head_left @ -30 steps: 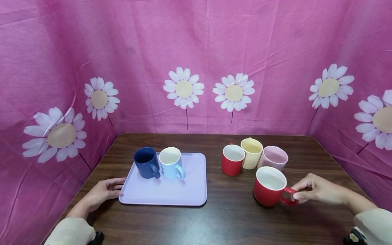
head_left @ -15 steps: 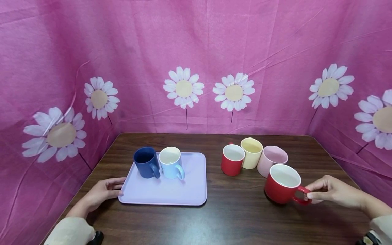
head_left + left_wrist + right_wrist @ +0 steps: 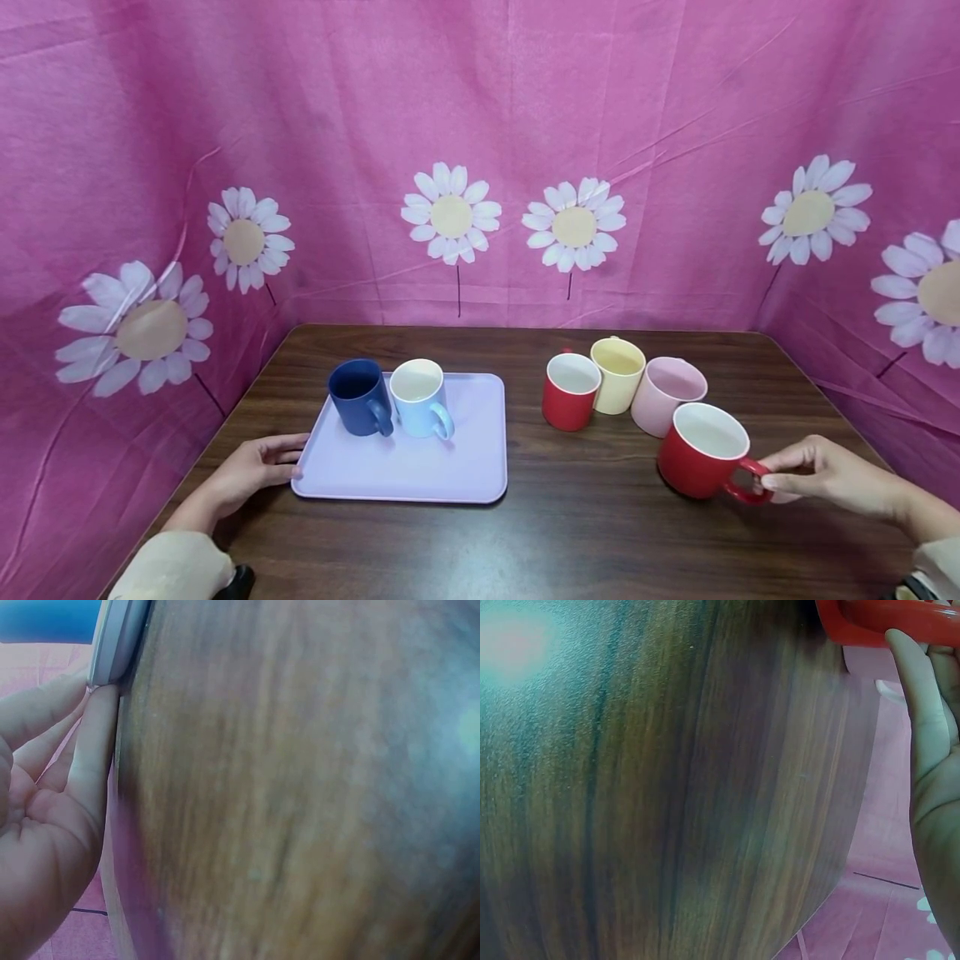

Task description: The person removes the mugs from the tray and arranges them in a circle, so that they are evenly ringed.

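At the right, my right hand [image 3: 810,475] pinches the handle of a red mug [image 3: 693,467] with a white inside. The mug is upright; whether its base touches the table I cannot tell. In the right wrist view my thumb presses on the red handle [image 3: 922,622]. My left hand [image 3: 247,475] rests beside a lilac tray [image 3: 390,483], its straight fingers and thumb touching the tray's left edge. A navy mug [image 3: 358,400] and a light blue mug [image 3: 420,400] stand side by side on the tray, handles toward the front right.
Behind the held mug stand a second red mug [image 3: 570,404], a pale yellow mug [image 3: 615,379] and a pink mug [image 3: 663,400], close together. The brown wooden table [image 3: 570,533] is enclosed by a pink cloth [image 3: 360,125] with white daisies.
My right hand has moved the red mug rightward, to the front of the pink mug's right side. The left hand, the tray and the other mugs keep their places.
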{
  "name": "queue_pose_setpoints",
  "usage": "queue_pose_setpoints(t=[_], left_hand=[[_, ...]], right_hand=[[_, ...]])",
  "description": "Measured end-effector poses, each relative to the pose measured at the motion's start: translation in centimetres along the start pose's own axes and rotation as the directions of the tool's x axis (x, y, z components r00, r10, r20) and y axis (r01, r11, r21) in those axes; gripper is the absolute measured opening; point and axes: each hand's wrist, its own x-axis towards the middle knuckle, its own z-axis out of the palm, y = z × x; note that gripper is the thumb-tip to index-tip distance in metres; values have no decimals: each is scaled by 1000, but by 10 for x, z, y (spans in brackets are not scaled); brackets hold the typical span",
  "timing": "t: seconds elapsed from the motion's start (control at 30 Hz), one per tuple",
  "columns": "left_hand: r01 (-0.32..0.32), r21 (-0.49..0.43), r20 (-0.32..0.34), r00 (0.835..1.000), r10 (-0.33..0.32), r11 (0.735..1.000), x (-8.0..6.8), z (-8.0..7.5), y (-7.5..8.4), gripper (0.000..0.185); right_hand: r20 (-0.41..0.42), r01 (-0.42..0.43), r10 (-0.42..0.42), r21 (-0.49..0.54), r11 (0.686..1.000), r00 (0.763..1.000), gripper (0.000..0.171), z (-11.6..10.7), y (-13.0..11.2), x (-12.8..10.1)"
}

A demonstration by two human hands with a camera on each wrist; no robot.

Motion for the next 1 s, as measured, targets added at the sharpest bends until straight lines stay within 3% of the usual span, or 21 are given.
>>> queue_pose_setpoints(t=[0.73,1.0], left_hand=[[-10,-9,-3,1000,10,1000,-1,1,3,67],[3,3,-7,1000,-3,1000,-1,1,2,66]], right_hand=[[-35,-13,16,84,996,999,36,-2,10,-7],[-79,-104,110,80,991,991,38,-7,11,-11]])
